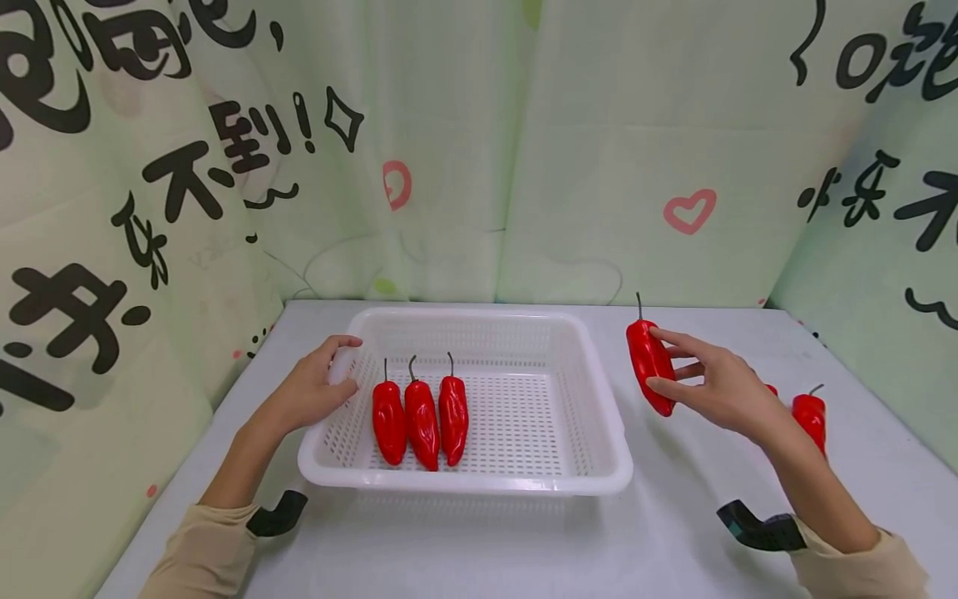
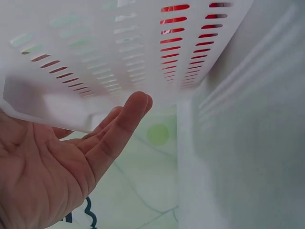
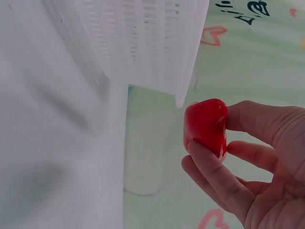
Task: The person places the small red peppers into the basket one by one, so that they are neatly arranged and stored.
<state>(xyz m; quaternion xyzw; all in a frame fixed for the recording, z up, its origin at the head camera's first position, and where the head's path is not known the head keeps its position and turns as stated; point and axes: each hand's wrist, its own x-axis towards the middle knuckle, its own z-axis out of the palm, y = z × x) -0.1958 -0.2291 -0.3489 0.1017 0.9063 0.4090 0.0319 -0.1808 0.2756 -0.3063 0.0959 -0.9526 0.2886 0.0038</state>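
Note:
A white plastic basket (image 1: 479,481) with slotted walls stands on the table. Inside, toward its left, three red chili peppers (image 1: 422,424) lie side by side, stems pointing away from me. My left hand (image 1: 318,381) rests on the basket's left rim; in the left wrist view its fingers (image 2: 116,136) are fairly straight beside the slotted wall. Right of the basket, my right hand (image 1: 714,383) pinches another red chili pepper (image 1: 648,366) between thumb and fingers, above the table, stem up. The right wrist view shows the blunt end of that pepper (image 3: 205,125).
Another red pepper (image 1: 810,418) lies on the table's right side, partly behind my right forearm, with a bit of red next to it. Pale green curtains (image 1: 584,208) with black writing and hearts enclose the white table (image 1: 449,557) at the back and sides.

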